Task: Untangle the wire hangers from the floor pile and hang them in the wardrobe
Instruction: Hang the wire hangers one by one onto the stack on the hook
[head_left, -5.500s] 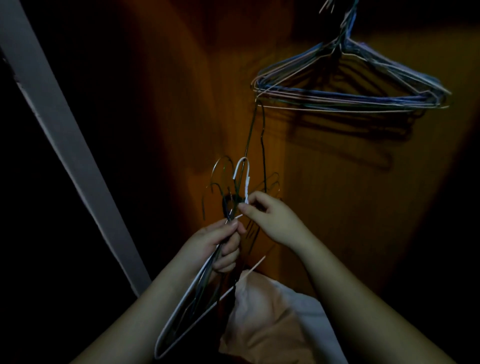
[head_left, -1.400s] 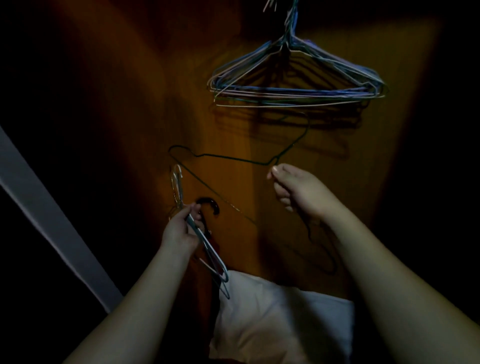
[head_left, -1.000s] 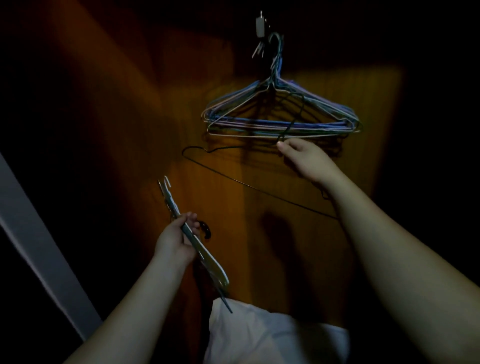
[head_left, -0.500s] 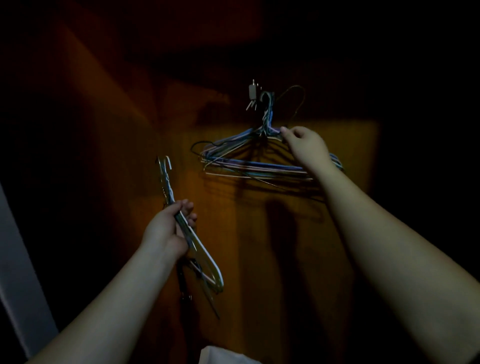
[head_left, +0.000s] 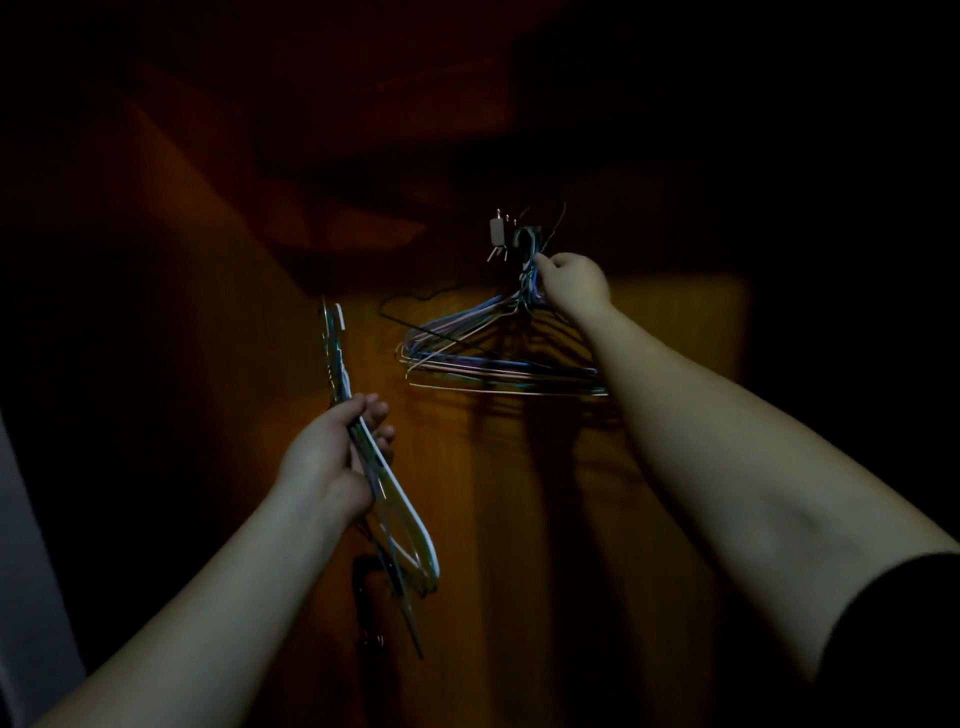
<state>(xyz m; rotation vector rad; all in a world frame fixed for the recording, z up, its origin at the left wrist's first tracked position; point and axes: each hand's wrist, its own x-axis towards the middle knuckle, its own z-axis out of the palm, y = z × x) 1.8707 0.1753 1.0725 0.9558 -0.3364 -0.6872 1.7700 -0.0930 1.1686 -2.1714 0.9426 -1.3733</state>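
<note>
Where the lamp reaches the wardrobe panel (head_left: 675, 338), the right hand (head_left: 574, 285) pinches a dark hanger (head_left: 415, 303) at its neck, against the hung hangers (head_left: 498, 358) beneath a wall hook (head_left: 522, 240). Left hand (head_left: 324, 457) clenched round a bunch of hangers (head_left: 384, 478), hooks upward above the fingers (head_left: 371, 408).

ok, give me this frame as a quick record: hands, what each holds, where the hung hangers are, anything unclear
left hand: grips a bunch of wire hangers, hooks up, held low and left of the hung set
right hand: raised, pinches the dark wire hanger at its neck, beside the necks of the hung hangers
hung hangers: stacked on a wall hook against the wooden wardrobe panel
dark hanger's hook: by the wall hook; whether it has caught is unclear
lighting: dim
</note>
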